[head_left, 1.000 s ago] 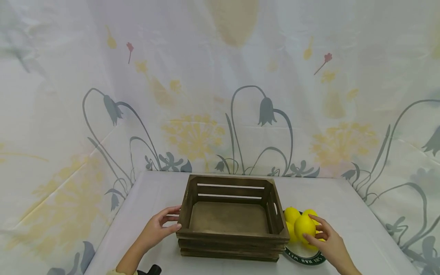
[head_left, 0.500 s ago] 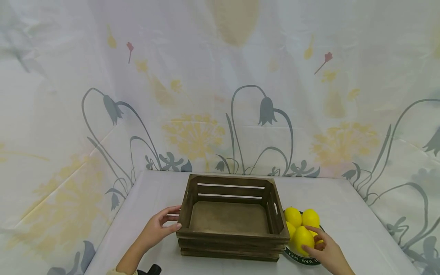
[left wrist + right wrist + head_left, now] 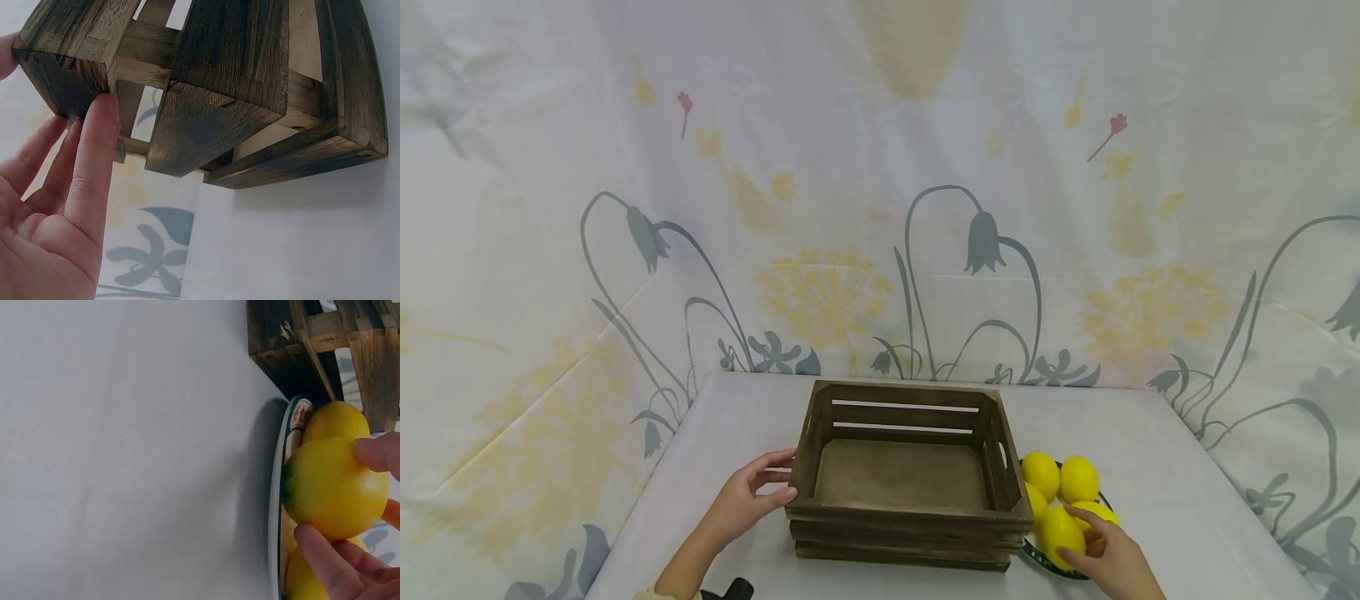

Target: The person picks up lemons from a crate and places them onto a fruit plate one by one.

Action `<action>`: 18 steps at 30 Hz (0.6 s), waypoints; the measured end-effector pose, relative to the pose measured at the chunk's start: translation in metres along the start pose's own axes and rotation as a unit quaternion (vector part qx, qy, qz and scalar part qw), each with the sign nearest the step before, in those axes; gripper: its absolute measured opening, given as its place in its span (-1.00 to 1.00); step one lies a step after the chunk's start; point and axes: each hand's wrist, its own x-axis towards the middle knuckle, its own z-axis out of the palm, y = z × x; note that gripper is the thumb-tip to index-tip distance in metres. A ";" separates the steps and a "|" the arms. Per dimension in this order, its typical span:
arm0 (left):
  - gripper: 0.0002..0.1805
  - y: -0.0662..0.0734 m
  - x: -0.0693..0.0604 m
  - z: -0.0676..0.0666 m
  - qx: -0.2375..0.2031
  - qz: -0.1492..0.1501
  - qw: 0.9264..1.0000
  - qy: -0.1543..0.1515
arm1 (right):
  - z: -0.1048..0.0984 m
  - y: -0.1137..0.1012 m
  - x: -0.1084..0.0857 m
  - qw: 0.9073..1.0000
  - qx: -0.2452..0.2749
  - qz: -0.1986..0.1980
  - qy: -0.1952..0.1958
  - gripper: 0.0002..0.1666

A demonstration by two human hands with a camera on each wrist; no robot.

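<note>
A dark brown wooden crate (image 3: 902,529) stands upright in the middle of the table, with nothing inside. At its left end my left hand (image 3: 741,504) touches the side and front corner. In the left wrist view, extended fingers (image 3: 94,156) rest against the end of a slat. To the right of the crate, my right hand (image 3: 1116,554) pinches a yellow lemon (image 3: 1062,537) at the front of a plate (image 3: 1037,557). The right wrist view shows that lemon (image 3: 337,487) between thumb and fingers, over the plate's rim (image 3: 278,506). Several other lemons (image 3: 1078,478) lie on the plate.
The crate's right side hides the plate's left part. A black object (image 3: 737,588) shows at the bottom edge, near the left forearm. White cloth covers the table (image 3: 1187,492), and a flower-printed curtain (image 3: 880,250) hangs behind and at both sides.
My right hand has moved the lemon down and slightly left, from atop the other lemons to the plate's front. Other lemons now show more fully. The left hand and crate have stayed still.
</note>
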 end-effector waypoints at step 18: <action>-0.55 0.006 -0.003 -0.009 0.104 -0.086 0.984 0.119 | -0.065 -0.018 0.005 0.999 -0.010 0.002 0.049 -0.04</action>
